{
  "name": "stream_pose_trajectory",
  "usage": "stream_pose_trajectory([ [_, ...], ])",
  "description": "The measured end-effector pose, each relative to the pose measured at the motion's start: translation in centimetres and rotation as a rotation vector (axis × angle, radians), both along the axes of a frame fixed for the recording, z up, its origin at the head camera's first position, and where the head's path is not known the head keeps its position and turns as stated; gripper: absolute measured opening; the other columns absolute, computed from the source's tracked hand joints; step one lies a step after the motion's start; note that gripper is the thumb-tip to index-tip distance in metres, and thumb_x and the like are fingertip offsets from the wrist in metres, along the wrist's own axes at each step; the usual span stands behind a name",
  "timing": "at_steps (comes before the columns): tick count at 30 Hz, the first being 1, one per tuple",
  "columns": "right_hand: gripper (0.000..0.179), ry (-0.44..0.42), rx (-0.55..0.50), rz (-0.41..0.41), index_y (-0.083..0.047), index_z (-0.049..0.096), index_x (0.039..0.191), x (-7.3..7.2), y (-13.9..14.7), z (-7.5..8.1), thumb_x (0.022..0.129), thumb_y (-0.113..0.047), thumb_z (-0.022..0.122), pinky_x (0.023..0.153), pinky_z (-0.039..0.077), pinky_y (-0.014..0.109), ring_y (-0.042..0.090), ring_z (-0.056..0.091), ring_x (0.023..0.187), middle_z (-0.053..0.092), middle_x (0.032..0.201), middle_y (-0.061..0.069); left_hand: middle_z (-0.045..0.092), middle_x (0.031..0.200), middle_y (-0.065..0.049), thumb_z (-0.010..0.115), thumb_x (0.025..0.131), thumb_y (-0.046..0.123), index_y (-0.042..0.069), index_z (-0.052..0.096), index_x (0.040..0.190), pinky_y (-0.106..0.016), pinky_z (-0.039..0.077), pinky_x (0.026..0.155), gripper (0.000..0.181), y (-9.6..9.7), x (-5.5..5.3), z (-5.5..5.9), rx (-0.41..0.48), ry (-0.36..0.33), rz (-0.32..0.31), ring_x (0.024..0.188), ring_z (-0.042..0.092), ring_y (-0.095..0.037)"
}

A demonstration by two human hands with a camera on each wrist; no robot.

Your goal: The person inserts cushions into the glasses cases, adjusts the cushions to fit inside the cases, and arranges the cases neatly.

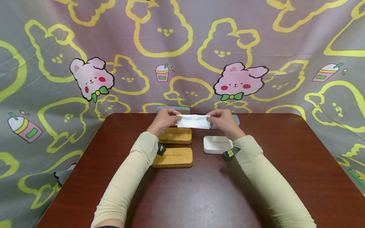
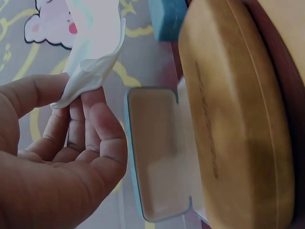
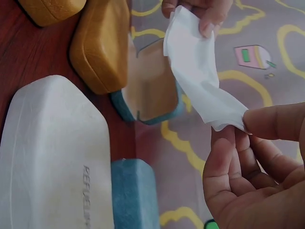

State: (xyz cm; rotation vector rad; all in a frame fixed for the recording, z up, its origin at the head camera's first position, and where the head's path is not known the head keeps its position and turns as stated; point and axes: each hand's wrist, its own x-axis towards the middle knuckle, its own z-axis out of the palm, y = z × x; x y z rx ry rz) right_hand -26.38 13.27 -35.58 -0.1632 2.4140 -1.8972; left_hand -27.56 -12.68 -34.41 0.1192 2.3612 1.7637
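A folded white tissue (image 1: 194, 121) is stretched level between both hands over the far part of the table. My left hand (image 1: 166, 120) pinches one end between thumb and fingers, the other fingers curled below, as the left wrist view shows. The opposite end is pinched by my right hand (image 1: 223, 122). Behind the tissue an open blue glasses case (image 2: 159, 152) shows its beige lining. Two mustard-yellow glasses cases, a farther one (image 1: 178, 135) and a nearer one (image 1: 174, 157), lie closed below my left hand. A closed white glasses case (image 3: 57, 162) lies below my right hand.
A closed blue glasses case (image 3: 136, 193) lies behind the white one, partly hidden by my right hand in the head view. The dark red-brown table (image 1: 199, 196) ends at the back against a curtain (image 1: 194, 63) printed with cartoon animals.
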Motion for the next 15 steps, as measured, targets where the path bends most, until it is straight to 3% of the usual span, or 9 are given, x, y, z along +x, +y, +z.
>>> stream_pose_trajectory([
  [7, 0.020, -0.017, 0.051, 0.008, 0.009, 0.071, 0.107, -1.4, -2.2, -0.5, 0.092, -0.003, 0.067, 0.072, 0.057, 0.037, 0.024, 0.063, 0.073, 0.067, 0.097, 0.016, 0.063, 0.119, -0.012, 0.070, 0.094, 0.009, -0.002, 0.071, 0.107, -0.042, 0.054, 0.079, 0.016, -1.4, -0.9, -0.7, -0.014, -0.012, 0.055, 0.077, 0.060, -0.022],
  [15, 0.020, -0.045, 0.102, 0.020, 0.006, 0.072, 0.110, -2.7, -4.5, -0.9, 0.096, -0.005, 0.065, 0.065, 0.054, 0.029, 0.030, 0.065, 0.078, 0.069, 0.098, 0.015, 0.061, 0.125, -0.011, 0.069, 0.095, 0.010, -0.001, 0.071, 0.108, -0.048, 0.053, 0.087, 0.017, -3.1, -1.8, -1.2, -0.045, -0.017, 0.105, 0.085, 0.059, -0.026],
])
